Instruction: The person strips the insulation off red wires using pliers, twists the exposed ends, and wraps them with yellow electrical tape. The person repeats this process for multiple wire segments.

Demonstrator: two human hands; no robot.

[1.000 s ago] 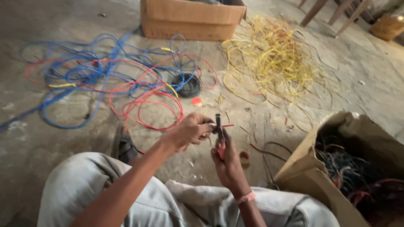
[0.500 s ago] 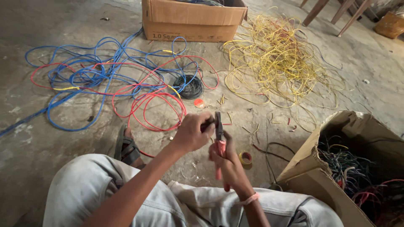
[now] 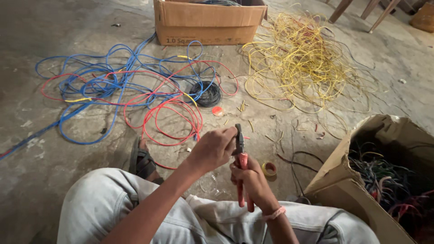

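While gripped by right hand (image 3: 251, 180), pliers (image 3: 241, 167)

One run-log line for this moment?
right hand: grips red-handled pliers | left hand: at pliers' jaws | floor: blue, red, yellow wire

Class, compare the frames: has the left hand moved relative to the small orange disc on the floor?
Cannot tell. The left hand sits below the orange disc much as before; the head camera itself shifts, so any small move is unclear.

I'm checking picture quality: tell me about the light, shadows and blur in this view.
Head view: soft daylight, brightest on the yellow wires; the floor darkens at lower left; inside the open box is dim; hands and pliers look sharp, no glare.
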